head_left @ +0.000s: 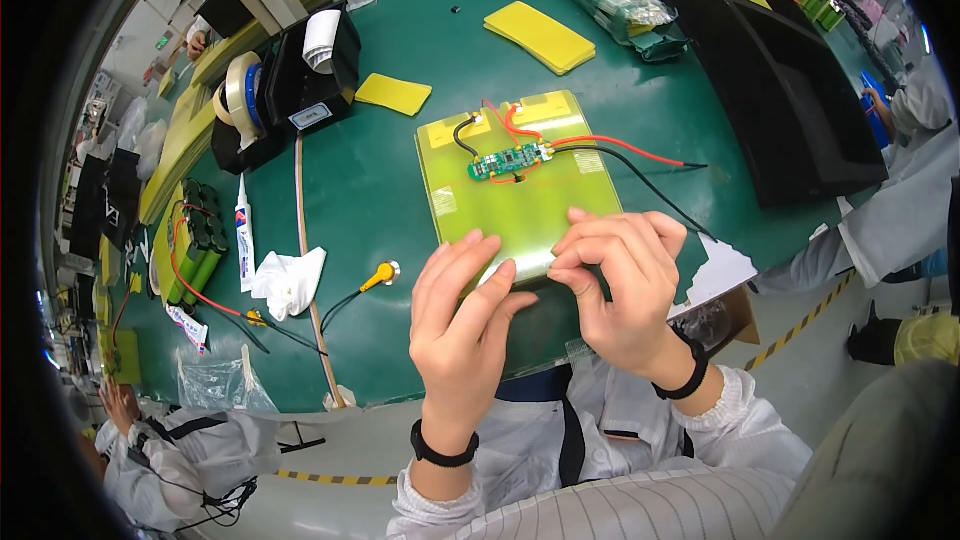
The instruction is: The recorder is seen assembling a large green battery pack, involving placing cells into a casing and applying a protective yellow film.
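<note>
Green workbench [375, 165]: yellow-green battery pack [520, 220] at centre, circuit board [508, 161] on far half. Left hand [460, 320] half-curled, right hand [630, 285] near-pinched, both at near edge; grip unclear. Risk: uneven finger pressure could crease wrap [480, 235].

Head-worn fisheye view, looking down, close above the hands [455, 325] [630, 285], wide across a green table [370, 180]

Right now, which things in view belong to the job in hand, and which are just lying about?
Seemingly in the job:
yellow-green pack, at the left hand and right hand
wired green circuit board, on it

Apparently lying about:
crumpled white tissue
white tube
tape rolls
</note>
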Available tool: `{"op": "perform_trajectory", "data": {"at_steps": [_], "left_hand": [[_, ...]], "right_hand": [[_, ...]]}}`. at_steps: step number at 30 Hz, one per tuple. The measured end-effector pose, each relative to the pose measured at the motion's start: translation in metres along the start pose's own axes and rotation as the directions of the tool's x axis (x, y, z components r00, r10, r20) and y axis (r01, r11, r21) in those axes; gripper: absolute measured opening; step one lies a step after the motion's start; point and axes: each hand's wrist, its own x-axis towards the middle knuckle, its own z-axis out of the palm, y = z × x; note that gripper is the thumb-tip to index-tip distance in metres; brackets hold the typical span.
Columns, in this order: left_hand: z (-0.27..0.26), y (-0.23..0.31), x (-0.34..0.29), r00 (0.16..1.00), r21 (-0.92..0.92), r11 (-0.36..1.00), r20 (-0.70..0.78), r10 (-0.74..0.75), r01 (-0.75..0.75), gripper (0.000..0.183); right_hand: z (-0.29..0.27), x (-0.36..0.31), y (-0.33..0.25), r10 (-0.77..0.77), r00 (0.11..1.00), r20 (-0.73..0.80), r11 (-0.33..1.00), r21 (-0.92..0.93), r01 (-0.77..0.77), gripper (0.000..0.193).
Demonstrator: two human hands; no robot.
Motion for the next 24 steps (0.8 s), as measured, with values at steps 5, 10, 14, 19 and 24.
{"op": "perform_trajectory", "data": {"at_steps": [5,10,14,19,24], "left_hand": [[0.007,-0.008,0.0,0.998,-0.001,1.0,-0.054,0.018,-0.019,0.033],[-0.002,0.001,0.007,0.996,-0.057,0.995,0.005,-0.086,0.086,0.027],[-0.001,0.004,0.009,0.997,-0.042,0.996,0.0,-0.083,0.083,0.021],[-0.001,0.012,0.009,0.991,-0.02,0.991,-0.003,-0.136,0.136,0.013],[0.005,0.015,0.008,0.992,0.014,0.992,-0.03,-0.121,0.122,0.012]], "right_hand": [[0.0,0.002,0.0,0.01,1.0,0.014,1.0,0.003,-0.01,0.013],[-0.001,0.003,0.0,0.015,1.0,0.02,1.0,0.009,-0.015,0.014],[-0.002,0.002,0.0,0.021,0.999,0.024,1.0,0.015,-0.021,0.014],[-0.004,0.001,-0.002,0.032,0.999,0.036,0.999,0.031,-0.033,0.014],[-0.003,0.0,-0.003,0.045,0.998,0.038,0.999,0.027,-0.046,0.014]]}}
